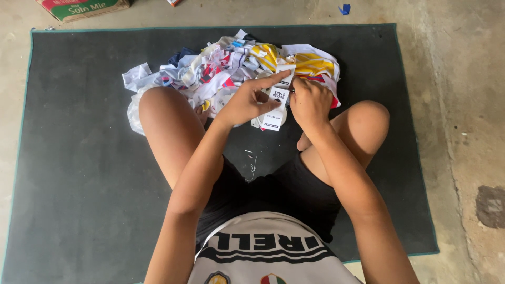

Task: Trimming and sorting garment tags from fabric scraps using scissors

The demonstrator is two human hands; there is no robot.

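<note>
I sit cross-legged on a dark mat [79, 158]. Both hands hold one white printed strip of packaging [277, 108] up in front of me. My left hand [247, 100] grips its lower part with the forefinger stretched along the top edge. My right hand [310, 100] pinches its upper right edge with closed fingers. Just beyond my hands lies a heap of similar wrappers [231, 68], white with red, yellow and blue print, spread between my knees.
The mat lies on a bare concrete floor [463, 105]. A cardboard box [84, 8] stands past the mat's far left corner. A small blue scrap [344, 9] lies on the floor at the far right. Tiny white bits [251, 165] rest on the mat near my lap.
</note>
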